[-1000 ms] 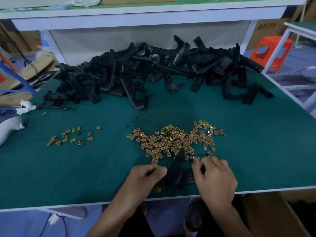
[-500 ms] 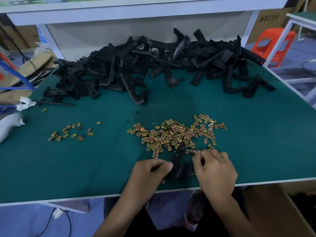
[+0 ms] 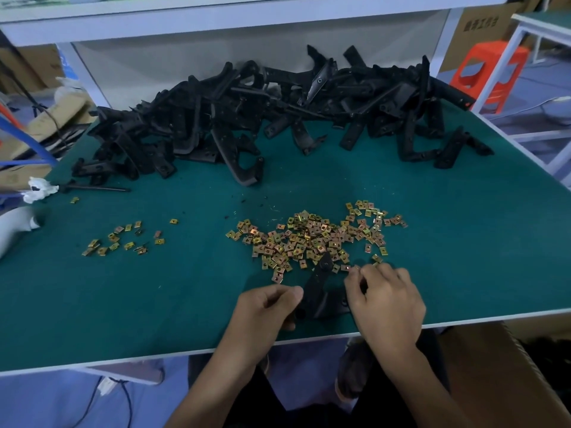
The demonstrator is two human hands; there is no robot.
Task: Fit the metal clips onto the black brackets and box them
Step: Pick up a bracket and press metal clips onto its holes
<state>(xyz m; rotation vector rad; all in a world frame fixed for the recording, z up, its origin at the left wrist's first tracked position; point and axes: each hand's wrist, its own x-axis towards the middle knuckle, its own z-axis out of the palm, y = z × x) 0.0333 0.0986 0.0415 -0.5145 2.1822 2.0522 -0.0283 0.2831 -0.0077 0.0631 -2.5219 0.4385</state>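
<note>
At the table [image 3: 123,304] edge, left hand [image 3: 265,307] grips the bracket [image 3: 318,291]; right hand [image 3: 386,301] curls over clips [image 3: 309,236], grasp unclear.

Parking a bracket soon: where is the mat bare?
Bare: right of the main clip pile, toward the table edge; near left, below the small clip scatter. Crowded: the back, under the bracket heap, and round the left hand and right hand.

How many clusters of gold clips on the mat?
2: large cluster of gold square metal clips mid-table; smaller scatter at left. One stray clip farther left; more may be hidden.
</note>
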